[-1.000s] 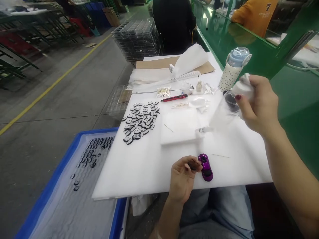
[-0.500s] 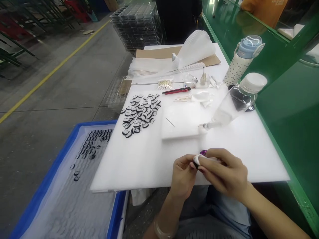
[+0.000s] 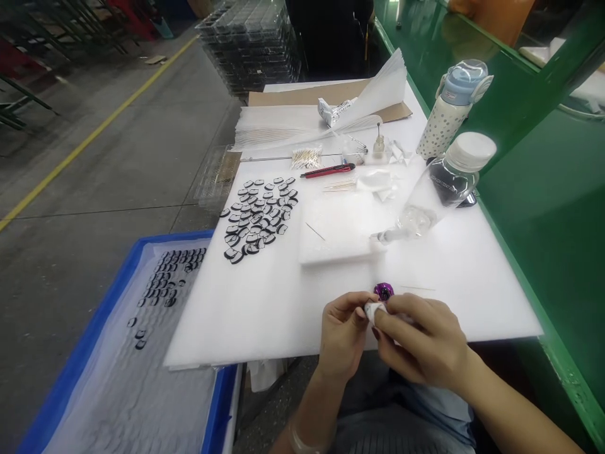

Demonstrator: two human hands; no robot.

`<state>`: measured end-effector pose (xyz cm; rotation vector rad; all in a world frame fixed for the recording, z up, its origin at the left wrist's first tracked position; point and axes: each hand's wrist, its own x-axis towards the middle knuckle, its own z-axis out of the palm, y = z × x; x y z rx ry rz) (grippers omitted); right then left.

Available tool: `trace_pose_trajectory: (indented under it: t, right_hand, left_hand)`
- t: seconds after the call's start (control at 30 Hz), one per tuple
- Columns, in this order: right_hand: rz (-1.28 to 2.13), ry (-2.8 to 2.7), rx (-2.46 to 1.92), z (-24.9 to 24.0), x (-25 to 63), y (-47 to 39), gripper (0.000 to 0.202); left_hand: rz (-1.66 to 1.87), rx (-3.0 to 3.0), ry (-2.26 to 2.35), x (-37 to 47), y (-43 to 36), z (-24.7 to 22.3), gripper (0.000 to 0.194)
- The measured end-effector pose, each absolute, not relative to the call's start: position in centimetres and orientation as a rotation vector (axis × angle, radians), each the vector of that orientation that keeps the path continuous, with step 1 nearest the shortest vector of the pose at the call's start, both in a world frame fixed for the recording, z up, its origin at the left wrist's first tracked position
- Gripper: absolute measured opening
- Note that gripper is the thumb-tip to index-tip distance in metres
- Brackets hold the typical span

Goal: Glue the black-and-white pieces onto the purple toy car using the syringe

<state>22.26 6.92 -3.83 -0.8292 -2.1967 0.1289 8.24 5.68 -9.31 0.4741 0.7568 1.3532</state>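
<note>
My right hand (image 3: 423, 337) is closed on a folded white wipe (image 3: 373, 310), pressing it against the fingertips of my left hand (image 3: 344, 334). My left hand pinches a small black piece, now almost wholly hidden behind the wipe and fingers. Just beyond the fingertips lies a shiny purple and black object (image 3: 384, 291) on the white table (image 3: 265, 309). A thin needle-like stick (image 3: 418, 288) rests to its right. Many black-rimmed clear pieces (image 3: 259, 217) are spread at the left of the table. Farther in is a white foam pad (image 3: 338, 236) with another thin stick on it.
A clear bottle with a white cap (image 3: 467, 154) and a dotted flask (image 3: 447, 123) stand at the right. A red cutter knife (image 3: 328, 170), cotton swabs (image 3: 306, 157) and foam sheets (image 3: 278, 129) lie farther back. A blue-rimmed tray (image 3: 108, 302) holds more pieces. A person (image 3: 331, 38) sits beyond.
The wipe has shifted over the black piece, which showed more before. The purple object and the thin stick beside it show more clearly. The whole view has shifted slightly.
</note>
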Motion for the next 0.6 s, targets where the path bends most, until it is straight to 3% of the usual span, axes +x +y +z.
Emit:
trace_pose_trajectory:
  t: [0.1, 0.23, 0.3, 0.43, 0.6]
  right_hand:
    - [0.355, -2.044, -1.008, -3.6, 23.2, 6.7, 0.014]
    - [1.150, -1.678, -1.183, -3.9, 23.5, 6.8, 0.003]
    - [1.419, -1.462, -1.107, -4.4, 22.9, 6.9, 0.009]
    - [1.567, -1.082, -1.039, -5.4, 21.4, 6.4, 0.024]
    - [1.748, -0.866, -1.017, -5.6, 21.1, 5.9, 0.046]
  left_hand:
    - [1.431, 0.607, 0.724, 8.2, 5.6, -9.6, 0.028]
    - [1.438, 0.932, 0.747, 8.3, 5.3, -10.0, 0.015]
    - [1.421, 0.997, 0.774, 8.3, 5.1, -10.1, 0.010]
    - [1.405, 0.971, 0.757, 8.2, 4.9, -10.4, 0.021]
    - [1.371, 0.951, 0.638, 7.9, 5.4, -10.3, 0.015]
